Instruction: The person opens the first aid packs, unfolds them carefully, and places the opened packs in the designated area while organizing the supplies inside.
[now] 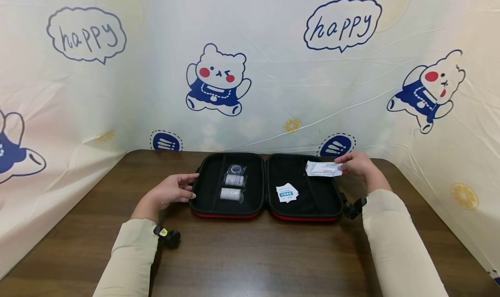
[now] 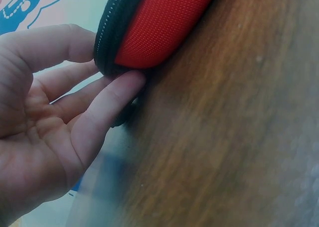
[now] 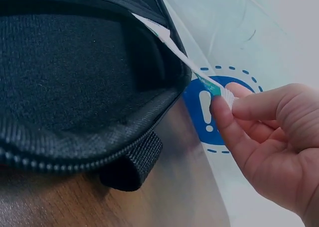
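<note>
An unfolded black case with red outer sides lies on the table, its left half (image 1: 211, 201) beside its right half (image 1: 275, 171). My left hand (image 1: 172, 190) touches the left half's outer edge; in the left wrist view its index finger and thumb meet the zippered rim and red side (image 2: 169, 28). My right hand (image 1: 355, 164) pinches one end of a flat white printed packet (image 1: 323, 169) between thumb and fingers, over the right half's far corner. The right wrist view shows that packet (image 3: 179, 55) edge-on, its other end near the inner pocket band.
White and blue small packets (image 1: 287, 193) lie in the right half. In the left half are a wrapped white roll (image 1: 231, 194), another labelled roll (image 1: 234, 180) and a ring-shaped item (image 1: 235, 169) in clear wrap. A printed curtain (image 1: 273, 93) hangs behind the brown table (image 1: 234, 253).
</note>
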{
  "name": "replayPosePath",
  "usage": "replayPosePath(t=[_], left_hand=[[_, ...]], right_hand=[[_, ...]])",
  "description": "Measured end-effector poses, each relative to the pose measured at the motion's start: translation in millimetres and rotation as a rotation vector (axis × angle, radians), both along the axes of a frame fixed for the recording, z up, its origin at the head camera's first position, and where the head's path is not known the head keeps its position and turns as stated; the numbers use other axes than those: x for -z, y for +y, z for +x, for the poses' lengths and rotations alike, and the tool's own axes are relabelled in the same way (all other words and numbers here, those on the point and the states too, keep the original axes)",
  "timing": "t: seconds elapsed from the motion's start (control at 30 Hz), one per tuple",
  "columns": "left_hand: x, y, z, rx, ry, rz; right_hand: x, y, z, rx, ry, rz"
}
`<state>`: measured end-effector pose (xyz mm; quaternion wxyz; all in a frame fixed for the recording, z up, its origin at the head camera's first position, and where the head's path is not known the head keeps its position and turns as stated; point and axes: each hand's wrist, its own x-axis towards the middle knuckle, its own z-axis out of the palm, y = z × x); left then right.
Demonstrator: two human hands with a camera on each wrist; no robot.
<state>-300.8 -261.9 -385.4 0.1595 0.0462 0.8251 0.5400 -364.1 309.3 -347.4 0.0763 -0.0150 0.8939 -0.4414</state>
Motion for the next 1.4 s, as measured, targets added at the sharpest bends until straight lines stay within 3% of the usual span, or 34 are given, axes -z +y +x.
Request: replayPosePath(t=[0.4,0.67,1.4], left_hand=[[-0.9,1.1,0.7,-0.003,0.0,0.004],[-1.8,1.0,0.8,0.007,0.001,0.017],[-2.9,2.8,4.4,0.005,0.006,0.018]], right_hand=[[7.3,-1.1,-4.6,0.031,-0.044,-0.062],[11.4,-12.4,-6.0,-0.023,-0.061,-0.091],[9.9,-36.9,-11.9,-0.072,-0.026,-0.075]])
